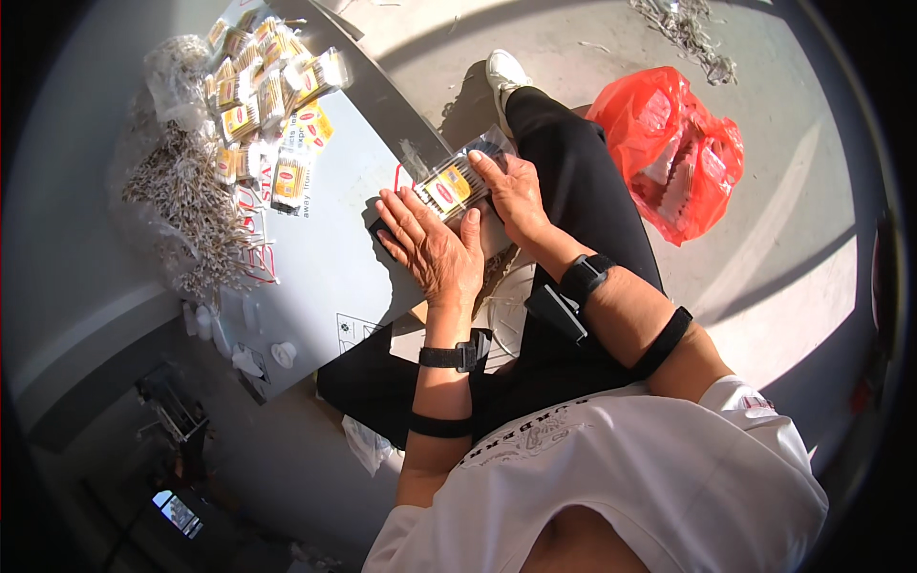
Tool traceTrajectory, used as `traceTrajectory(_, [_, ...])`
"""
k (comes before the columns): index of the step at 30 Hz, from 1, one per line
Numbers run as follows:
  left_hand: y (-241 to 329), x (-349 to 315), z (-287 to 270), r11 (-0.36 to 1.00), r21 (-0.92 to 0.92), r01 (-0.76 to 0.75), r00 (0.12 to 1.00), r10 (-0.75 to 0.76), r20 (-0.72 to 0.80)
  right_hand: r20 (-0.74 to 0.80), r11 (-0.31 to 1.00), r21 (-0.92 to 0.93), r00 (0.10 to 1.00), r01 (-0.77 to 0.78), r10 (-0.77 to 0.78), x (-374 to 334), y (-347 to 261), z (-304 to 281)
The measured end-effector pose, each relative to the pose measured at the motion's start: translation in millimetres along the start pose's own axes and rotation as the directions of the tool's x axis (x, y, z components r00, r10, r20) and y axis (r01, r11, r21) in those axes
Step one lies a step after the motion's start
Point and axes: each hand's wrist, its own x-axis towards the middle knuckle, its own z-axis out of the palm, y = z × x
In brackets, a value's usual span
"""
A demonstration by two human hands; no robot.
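Note:
A clear plastic packet of cotton swabs with a yellow label (447,190) is held over the table's near-right edge. My right hand (519,199) grips its right end, thumb on top and the other fingers partly hidden. Spread out nearly flat, my left hand (436,253) rests with its fingertips beside the packet's lower left end; whether the palm touches the plastic I cannot tell. Farther left on the table, a pile of similar swab packets (272,95) lies beside a big heap of loose cotton swabs (186,205) in clear plastic.
The grey table (330,258) spans the left, with small white scraps (283,354) near its front corner. On the floor at right stands a red plastic bag (611,119) with packets inside. Shredded scraps (683,33) lie beyond it. My black-trousered leg (573,172) stretches beside the table.

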Motion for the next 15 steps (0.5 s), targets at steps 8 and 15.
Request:
traceTrajectory(8, [8, 4, -11, 0.975, 0.035, -0.218, 0.973, 0.214, 0.091, 0.002, 0.995, -0.056, 0.997, -0.077, 0.078, 1, -4, -6])
traceTrajectory(15, [9, 4, -13, 0.976, 0.055, -0.211, 0.971, 0.203, 0.127, 0.069, 0.996, -0.091, 0.997, 0.026, -0.020, 7, 6, -4])
